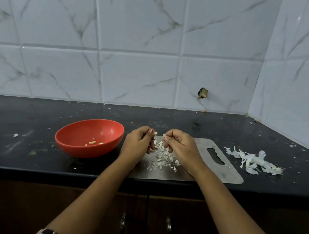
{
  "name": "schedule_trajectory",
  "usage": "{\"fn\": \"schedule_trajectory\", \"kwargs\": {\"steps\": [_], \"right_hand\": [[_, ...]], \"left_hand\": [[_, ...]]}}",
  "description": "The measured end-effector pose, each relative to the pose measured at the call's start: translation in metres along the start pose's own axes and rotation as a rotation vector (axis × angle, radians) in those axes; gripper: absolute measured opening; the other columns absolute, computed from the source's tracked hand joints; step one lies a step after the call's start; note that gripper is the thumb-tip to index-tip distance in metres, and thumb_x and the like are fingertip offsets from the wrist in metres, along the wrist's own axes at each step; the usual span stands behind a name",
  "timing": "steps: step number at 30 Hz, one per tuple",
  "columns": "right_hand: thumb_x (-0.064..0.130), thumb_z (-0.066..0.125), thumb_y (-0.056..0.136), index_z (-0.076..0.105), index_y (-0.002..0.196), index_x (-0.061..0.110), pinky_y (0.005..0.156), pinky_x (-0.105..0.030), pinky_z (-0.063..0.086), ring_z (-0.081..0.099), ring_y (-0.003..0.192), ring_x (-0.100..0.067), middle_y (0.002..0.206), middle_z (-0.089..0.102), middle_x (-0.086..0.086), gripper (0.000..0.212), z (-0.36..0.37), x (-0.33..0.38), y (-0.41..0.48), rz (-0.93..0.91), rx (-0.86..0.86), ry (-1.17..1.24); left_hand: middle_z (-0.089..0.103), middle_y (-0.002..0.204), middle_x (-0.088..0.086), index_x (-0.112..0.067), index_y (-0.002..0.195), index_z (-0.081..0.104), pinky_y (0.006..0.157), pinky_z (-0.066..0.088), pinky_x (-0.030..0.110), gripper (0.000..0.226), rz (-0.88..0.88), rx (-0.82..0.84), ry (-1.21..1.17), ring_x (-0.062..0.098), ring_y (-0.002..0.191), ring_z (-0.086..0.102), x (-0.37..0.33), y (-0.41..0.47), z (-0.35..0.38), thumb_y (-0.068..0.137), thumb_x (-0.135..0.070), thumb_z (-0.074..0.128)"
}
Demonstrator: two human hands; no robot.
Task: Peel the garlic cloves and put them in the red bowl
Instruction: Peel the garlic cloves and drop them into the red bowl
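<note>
A red bowl (70, 138) stands on the black counter to the left, with a few peeled cloves (92, 142) lying inside it. My left hand (139, 143) and my right hand (181, 146) are close together above a steel chopping board (209, 157). The left fingers pinch a small pale garlic clove (155, 133). The right fingers pinch a scrap of white garlic skin (164, 135) beside it. Loose skins and garlic pieces (162, 158) lie on the board under my hands.
A heap of garlic peel (253, 162) lies on the counter right of the board. Small white flakes dot the black counter (168, 119). Marble-pattern tiled walls stand behind and at the right. Cabinet handles (168, 227) show below the counter edge.
</note>
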State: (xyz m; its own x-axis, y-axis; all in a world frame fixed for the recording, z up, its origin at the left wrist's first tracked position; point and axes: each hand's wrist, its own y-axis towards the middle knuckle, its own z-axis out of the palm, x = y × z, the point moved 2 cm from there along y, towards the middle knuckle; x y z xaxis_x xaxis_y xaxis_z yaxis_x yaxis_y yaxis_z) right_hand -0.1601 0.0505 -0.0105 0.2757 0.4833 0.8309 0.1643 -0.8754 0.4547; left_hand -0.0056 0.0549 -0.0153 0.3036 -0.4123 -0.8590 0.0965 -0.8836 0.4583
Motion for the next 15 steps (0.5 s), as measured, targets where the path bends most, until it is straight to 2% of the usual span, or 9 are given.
{"fn": "schedule_trajectory", "kwargs": {"steps": [4, 7, 12, 15], "right_hand": [[0.006, 0.050, 0.095, 0.063, 0.081, 0.007, 0.056, -0.026, 0.043, 0.049, 0.057, -0.011, 0.064, 0.057, -0.003, 0.020, 0.0009, -0.0014, 0.0007, -0.007, -0.015, -0.030], [0.009, 0.055, 0.092, 0.064, 0.076, 0.009, 0.049, -0.019, 0.035, 0.043, 0.050, -0.006, 0.059, 0.056, -0.004, 0.018, 0.0012, -0.0029, 0.0006, -0.031, -0.033, -0.155], [0.010, 0.061, 0.085, 0.066, 0.078, 0.007, 0.056, -0.026, 0.048, 0.052, 0.057, -0.012, 0.070, 0.067, -0.014, 0.009, 0.0019, -0.0076, 0.0021, -0.024, -0.041, -0.270], [0.012, 0.062, 0.084, 0.065, 0.077, 0.009, 0.056, -0.025, 0.046, 0.051, 0.055, -0.010, 0.066, 0.066, -0.010, 0.008, 0.0009, -0.0082, 0.0014, -0.025, -0.039, -0.306]], "left_hand": [[0.069, 0.068, 0.002, -0.010, 0.084, 0.065, 0.046, 0.041, 0.017, 0.017, -0.026, -0.002, -0.067, 0.010, 0.045, 0.052, -0.0012, -0.0003, -0.0001, 0.097, -0.015, 0.055], [0.074, 0.077, 0.002, -0.009, 0.090, 0.065, 0.044, 0.039, 0.015, 0.007, -0.044, 0.019, -0.081, 0.013, 0.049, 0.055, -0.0016, -0.0005, 0.0000, 0.094, -0.010, 0.059], [0.075, 0.080, 0.002, -0.011, 0.090, 0.062, 0.045, 0.040, 0.015, 0.006, -0.059, 0.016, -0.074, 0.012, 0.049, 0.057, -0.0014, -0.0015, -0.0008, 0.091, -0.005, 0.062], [0.075, 0.080, 0.001, -0.013, 0.090, 0.062, 0.046, 0.040, 0.016, 0.006, -0.068, 0.022, -0.041, 0.011, 0.050, 0.058, -0.0001, -0.0016, -0.0007, 0.090, -0.007, 0.063]]}}
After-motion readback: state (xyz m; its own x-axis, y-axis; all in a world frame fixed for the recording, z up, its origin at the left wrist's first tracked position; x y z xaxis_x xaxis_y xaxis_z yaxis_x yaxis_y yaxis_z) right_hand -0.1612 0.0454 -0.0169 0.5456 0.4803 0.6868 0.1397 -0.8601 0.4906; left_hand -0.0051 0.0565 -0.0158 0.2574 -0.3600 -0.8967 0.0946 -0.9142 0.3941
